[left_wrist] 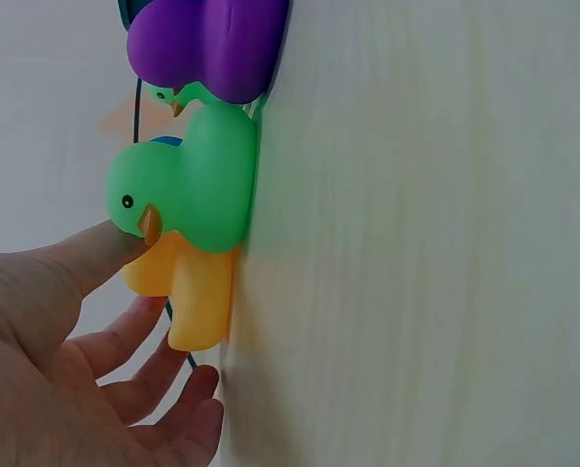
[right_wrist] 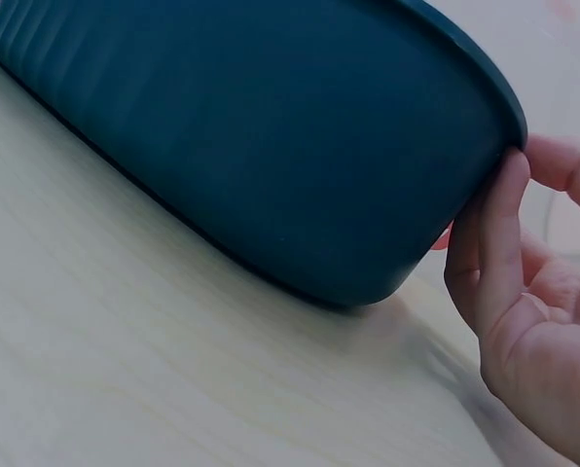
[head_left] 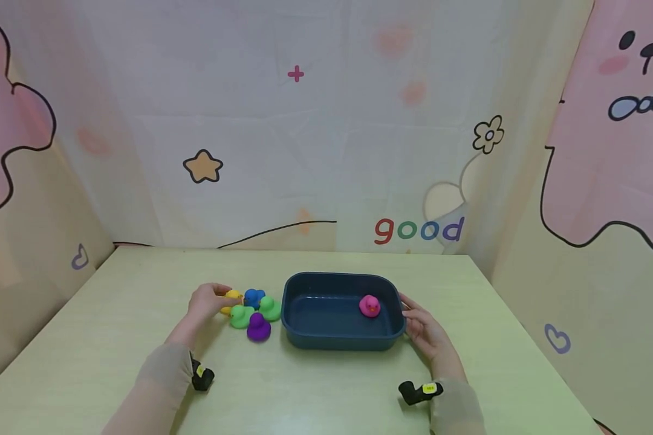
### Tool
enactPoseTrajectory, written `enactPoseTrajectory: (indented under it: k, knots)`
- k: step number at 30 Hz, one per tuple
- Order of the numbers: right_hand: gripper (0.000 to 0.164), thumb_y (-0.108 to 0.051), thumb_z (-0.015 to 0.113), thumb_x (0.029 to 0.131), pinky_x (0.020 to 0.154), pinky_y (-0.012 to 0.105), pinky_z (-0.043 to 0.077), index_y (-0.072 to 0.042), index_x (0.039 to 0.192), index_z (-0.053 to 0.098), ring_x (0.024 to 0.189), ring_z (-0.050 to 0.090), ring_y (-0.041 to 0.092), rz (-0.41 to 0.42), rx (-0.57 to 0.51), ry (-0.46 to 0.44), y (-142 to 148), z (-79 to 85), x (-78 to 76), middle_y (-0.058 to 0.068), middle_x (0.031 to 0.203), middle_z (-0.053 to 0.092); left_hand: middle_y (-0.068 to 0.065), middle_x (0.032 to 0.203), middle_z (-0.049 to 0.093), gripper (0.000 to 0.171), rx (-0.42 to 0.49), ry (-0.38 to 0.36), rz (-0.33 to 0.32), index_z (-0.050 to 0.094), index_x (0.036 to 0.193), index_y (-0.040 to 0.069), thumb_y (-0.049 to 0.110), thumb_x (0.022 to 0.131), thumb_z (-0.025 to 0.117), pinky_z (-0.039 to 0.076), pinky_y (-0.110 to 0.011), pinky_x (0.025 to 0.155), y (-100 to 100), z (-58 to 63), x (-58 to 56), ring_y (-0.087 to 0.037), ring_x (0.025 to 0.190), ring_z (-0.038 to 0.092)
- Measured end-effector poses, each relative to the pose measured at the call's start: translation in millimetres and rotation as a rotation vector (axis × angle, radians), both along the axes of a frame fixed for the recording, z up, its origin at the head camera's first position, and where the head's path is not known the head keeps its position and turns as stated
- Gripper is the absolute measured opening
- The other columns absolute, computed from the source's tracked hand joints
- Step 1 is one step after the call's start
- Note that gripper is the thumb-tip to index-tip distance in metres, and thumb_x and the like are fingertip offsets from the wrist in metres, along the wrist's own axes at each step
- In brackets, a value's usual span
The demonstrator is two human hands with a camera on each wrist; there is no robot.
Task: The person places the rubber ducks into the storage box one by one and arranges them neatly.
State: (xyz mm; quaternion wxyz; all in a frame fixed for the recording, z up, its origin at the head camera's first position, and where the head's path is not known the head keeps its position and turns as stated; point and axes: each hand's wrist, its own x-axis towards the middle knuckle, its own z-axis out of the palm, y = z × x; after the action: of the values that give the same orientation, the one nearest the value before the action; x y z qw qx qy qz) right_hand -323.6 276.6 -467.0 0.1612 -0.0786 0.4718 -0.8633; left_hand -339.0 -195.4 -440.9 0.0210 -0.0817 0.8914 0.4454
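A yellow rubber duck (head_left: 232, 295) sits on the table at the left of a cluster of ducks. My left hand (head_left: 207, 300) has its thumb and fingers around it, the thumb beside the beak of the nearest green duck (left_wrist: 178, 190). That green duck partly covers the yellow one in the left wrist view. On the right, my right hand (head_left: 428, 329) touches the end of a dark blue plastic bin (head_left: 340, 342) from outside, fingertips right at the rim. A pink duck (head_left: 369, 306) is inside the bin, toward its right end.
Next to the yellow duck are a blue duck (head_left: 253, 298), a second green duck (head_left: 270, 309) and a purple duck (head_left: 259, 328), left of the bin. The pale wooden table (head_left: 305, 393) ends at a printed cloth backdrop (head_left: 326, 151).
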Motion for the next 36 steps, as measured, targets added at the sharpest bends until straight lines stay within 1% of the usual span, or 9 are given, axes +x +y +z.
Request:
enactPoseTrajectory:
  k: [3, 6, 11, 14, 18, 22, 24, 30, 36]
  knots:
    - [0.045, 0.007, 0.033, 0.1, 0.081, 0.016, 0.054, -0.021, 0.116, 0.065, 0.092, 0.065, 0.005, 0.009, 0.018, 0.018, -1, 5.3, 4.1, -0.004, 0.116, 0.065, -0.027, 0.126, 0.057, 0.053, -0.015, -0.016, -0.005, 0.059, 0.123, -0.009, 0.022, 0.084, 0.076, 0.045, -0.048, 0.1, -1, -2.7, -1.8, -0.038, 0.112, 0.052]
    - [0.045, 0.006, 0.033, 0.099, 0.082, 0.016, 0.054, -0.021, 0.117, 0.063, 0.092, 0.064, 0.005, 0.019, 0.035, 0.04, -3, 10.0, 8.0, -0.005, 0.115, 0.064, -0.028, 0.125, 0.057, 0.051, -0.039, -0.014, -0.011, 0.059, 0.122, -0.009, 0.021, 0.085, 0.075, 0.045, -0.048, 0.1, -2, -5.4, -3.6, -0.038, 0.112, 0.053]
    - [0.046, 0.007, 0.032, 0.1, 0.08, 0.017, 0.055, -0.02, 0.116, 0.065, 0.09, 0.065, 0.006, 0.005, 0.005, 0.014, -4, 5.0, 5.0, -0.002, 0.113, 0.065, -0.029, 0.128, 0.056, 0.052, -0.079, -0.003, -0.026, 0.058, 0.122, -0.008, 0.024, 0.085, 0.074, 0.041, -0.05, 0.103, -6, -3.2, -0.2, -0.041, 0.115, 0.052]
    - [0.047, 0.008, 0.03, 0.1, 0.079, 0.018, 0.055, -0.018, 0.116, 0.066, 0.088, 0.066, 0.007, 0.008, -0.021, 0.008, -3, -0.1, 1.7, -0.001, 0.112, 0.065, -0.03, 0.131, 0.053, 0.052, -0.061, -0.018, -0.043, 0.057, 0.125, -0.008, 0.022, 0.086, 0.074, 0.038, -0.053, 0.106, -10, 2.3, 3.8, -0.042, 0.118, 0.049]
    - [0.049, 0.008, 0.028, 0.101, 0.078, 0.018, 0.056, -0.018, 0.117, 0.066, 0.088, 0.066, 0.008, 0.017, -0.04, 0.03, -2, -2.8, -0.1, -0.001, 0.113, 0.066, -0.03, 0.134, 0.05, 0.049, -0.03, -0.04, -0.094, 0.056, 0.128, -0.008, 0.015, 0.087, 0.072, 0.033, -0.057, 0.109, -18, 10.8, 8.8, -0.044, 0.122, 0.045]
    - [0.05, 0.008, 0.028, 0.1, 0.078, 0.018, 0.055, -0.018, 0.116, 0.068, 0.089, 0.067, 0.008, 0.016, -0.041, 0.031, -2, 0.8, 2.4, -0.002, 0.115, 0.067, -0.032, 0.136, 0.049, 0.046, -0.078, -0.04, -0.171, 0.056, 0.129, -0.007, 0.01, 0.088, 0.069, 0.03, -0.061, 0.109, -24, 16.2, 12.7, -0.048, 0.126, 0.042]
    - [0.05, 0.008, 0.029, 0.1, 0.078, 0.017, 0.055, -0.018, 0.116, 0.068, 0.09, 0.066, 0.007, 0.022, -0.033, 0.041, -2, 3.5, 4.3, -0.002, 0.115, 0.067, -0.032, 0.137, 0.048, 0.046, -0.1, -0.05, -0.197, 0.056, 0.13, -0.006, 0.01, 0.088, 0.068, 0.03, -0.063, 0.11, -27, 17.5, 14.5, -0.05, 0.128, 0.04]
    - [0.046, 0.006, 0.033, 0.1, 0.08, 0.017, 0.055, -0.021, 0.117, 0.066, 0.09, 0.066, 0.006, 0.032, 0.01, 0.055, -3, 7.1, 7.4, -0.004, 0.115, 0.066, -0.034, 0.141, 0.043, 0.045, -0.114, -0.075, -0.243, 0.056, 0.131, -0.005, 0.006, 0.088, 0.065, 0.025, -0.067, 0.111, -33, 16.4, 19.8, -0.054, 0.132, 0.034]
    - [0.047, 0.007, 0.032, 0.1, 0.079, 0.016, 0.055, -0.021, 0.117, 0.066, 0.089, 0.065, 0.005, 0.032, 0.02, 0.071, -3, 6.1, 6.7, -0.004, 0.113, 0.065, -0.036, 0.142, 0.04, 0.046, -0.105, -0.083, -0.27, 0.057, 0.131, -0.003, 0.001, 0.086, 0.066, 0.021, -0.07, 0.11, -35, 15.7, 21.2, -0.056, 0.133, 0.031]
